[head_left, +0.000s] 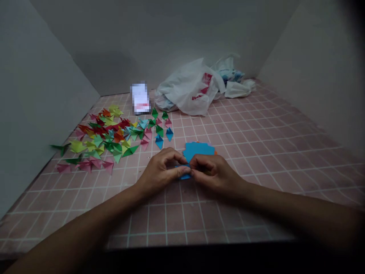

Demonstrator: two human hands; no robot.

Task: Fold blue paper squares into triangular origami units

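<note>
Between my hands is a small piece of blue paper [184, 176], partly hidden by the fingers. My left hand [162, 167] pinches it from the left with thumb and fingertips. From the right, my right hand [212, 171] closes thumb and forefinger on its edge, and the fingertips of both hands meet there. Just beyond them lies a stack of blue paper sheets [199, 149], with orange and other colours peeking out at its edges. Folded blue paper cranes [159, 141] stand on the table a little to the left of the stack.
Many folded paper cranes [110, 144] in red, yellow, green and pink cover the left of the tiled-pattern table [245, 220]. A lit phone [140, 97] stands behind them. White plastic bags [188, 89] lie at the back, near the wall.
</note>
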